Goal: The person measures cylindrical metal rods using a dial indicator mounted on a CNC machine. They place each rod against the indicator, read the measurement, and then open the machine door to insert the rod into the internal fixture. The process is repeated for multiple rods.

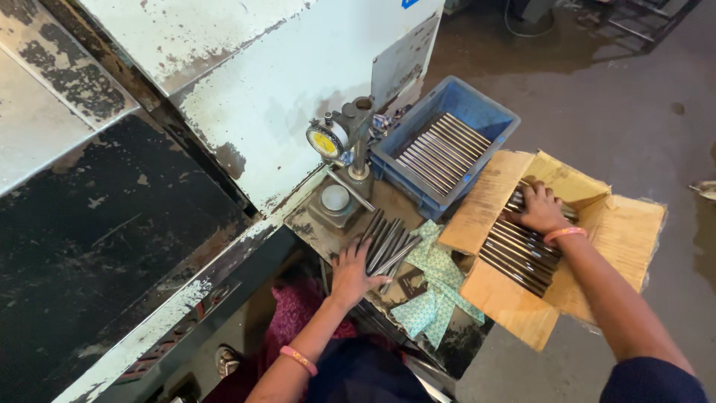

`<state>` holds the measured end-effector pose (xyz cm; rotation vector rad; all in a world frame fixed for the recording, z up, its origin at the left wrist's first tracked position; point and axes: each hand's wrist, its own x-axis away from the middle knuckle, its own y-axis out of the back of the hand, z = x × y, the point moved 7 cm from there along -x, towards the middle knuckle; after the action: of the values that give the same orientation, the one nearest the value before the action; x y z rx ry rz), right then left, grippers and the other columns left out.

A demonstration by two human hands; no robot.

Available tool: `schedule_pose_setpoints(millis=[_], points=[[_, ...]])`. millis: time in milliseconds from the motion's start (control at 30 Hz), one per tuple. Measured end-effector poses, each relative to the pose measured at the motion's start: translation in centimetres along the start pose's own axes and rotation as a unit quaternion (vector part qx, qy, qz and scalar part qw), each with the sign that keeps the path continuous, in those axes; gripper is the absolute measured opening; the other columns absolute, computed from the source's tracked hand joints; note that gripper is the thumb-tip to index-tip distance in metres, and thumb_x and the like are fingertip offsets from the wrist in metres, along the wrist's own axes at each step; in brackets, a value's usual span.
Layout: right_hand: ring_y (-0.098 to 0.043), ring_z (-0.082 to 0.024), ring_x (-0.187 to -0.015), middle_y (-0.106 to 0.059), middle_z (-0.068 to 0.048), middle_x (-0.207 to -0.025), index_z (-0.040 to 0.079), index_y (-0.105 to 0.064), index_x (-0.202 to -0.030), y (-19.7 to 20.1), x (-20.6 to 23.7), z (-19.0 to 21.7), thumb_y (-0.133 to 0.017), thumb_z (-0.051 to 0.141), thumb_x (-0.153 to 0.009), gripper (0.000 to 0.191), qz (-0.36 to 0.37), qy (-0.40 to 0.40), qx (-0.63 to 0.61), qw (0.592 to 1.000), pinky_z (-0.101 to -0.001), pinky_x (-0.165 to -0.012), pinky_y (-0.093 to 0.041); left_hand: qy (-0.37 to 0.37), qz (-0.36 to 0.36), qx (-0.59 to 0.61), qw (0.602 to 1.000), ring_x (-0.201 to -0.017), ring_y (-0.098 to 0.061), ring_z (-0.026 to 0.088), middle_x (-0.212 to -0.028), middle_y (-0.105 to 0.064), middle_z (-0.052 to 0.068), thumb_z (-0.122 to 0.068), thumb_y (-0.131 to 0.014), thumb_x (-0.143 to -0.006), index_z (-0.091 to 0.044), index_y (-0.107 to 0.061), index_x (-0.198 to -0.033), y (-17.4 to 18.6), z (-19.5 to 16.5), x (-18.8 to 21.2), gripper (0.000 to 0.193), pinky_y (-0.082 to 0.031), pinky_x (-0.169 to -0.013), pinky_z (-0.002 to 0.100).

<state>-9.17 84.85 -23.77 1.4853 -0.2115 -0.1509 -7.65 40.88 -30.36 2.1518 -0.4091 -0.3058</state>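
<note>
My right hand lies spread on rods running left-right in the cardboard box; my left hand rests flat, fingers apart, on loose rods pointing away.

Dark blue sleeve, 2 pinkish-orange bangles, perhaps pink patterned cloth below.

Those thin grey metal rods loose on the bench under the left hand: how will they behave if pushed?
The thin grey metal rods look round and smooth, so they would probably roll or fan apart sideways. Straight and metallic, they are likely stiff and heavy for their size. Their sheen hints at a slippery surface, so the left hand resting on them may slide.
</note>
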Motion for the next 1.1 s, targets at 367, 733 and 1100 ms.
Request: schedule_pose_setpoints(millis=[367, 733, 1100], points=[[-0.044, -0.047, -0.137, -0.051, -0.027, -0.142, 0.001, -0.049, -0.142, -0.2, -0.6, -1.5, -0.089, 0.067, -0.057, 0.115, 0.101, -0.029, -0.008, 0.994, -0.0534, -0.112, -0.039, 0.001, 0.006, 0.004, 1.000, -0.138, -0.038, 0.038, -0.156, -0.037, 0.014, -0.062, -0.086, -0.063, -0.013, -0.039, -0.152, 0.1, 0.0, 0.0, 0.111, -0.032, -0.110, 0.061], [-0.074, -0.035, -0.101, -0.079, -0.020, -0.106, 0.002, -0.074, -0.112, 0.4, -1.1, -0.6, -0.091, 0.051, -0.058, 0.075, 0.170, -0.011, -0.056, 0.984, -0.0427, -0.093, -0.055, 0.004, -0.002, 0.010, 1.000, -0.141, -0.036, 0.038, -0.157, -0.038, 0.014, -0.059, -0.087, -0.062, -0.014, -0.039, -0.153, 0.4, -0.2, 0.0, 0.113, -0.031, -0.112, 0.060], [-0.072, -0.038, -0.103, -0.075, -0.023, -0.111, 0.000, -0.069, -0.120, 0.6, -0.3, 0.9, -0.085, 0.036, -0.064, 0.069, 0.130, 0.003, -0.067, 0.989, -0.0437, -0.093, -0.055, -0.004, -0.009, 0.011, 1.000, -0.138, -0.039, 0.039, -0.156, -0.038, 0.015, -0.057, -0.089, -0.060, -0.013, -0.039, -0.153, 1.2, -1.0, 0.4, 0.114, -0.032, -0.111, 0.059]])
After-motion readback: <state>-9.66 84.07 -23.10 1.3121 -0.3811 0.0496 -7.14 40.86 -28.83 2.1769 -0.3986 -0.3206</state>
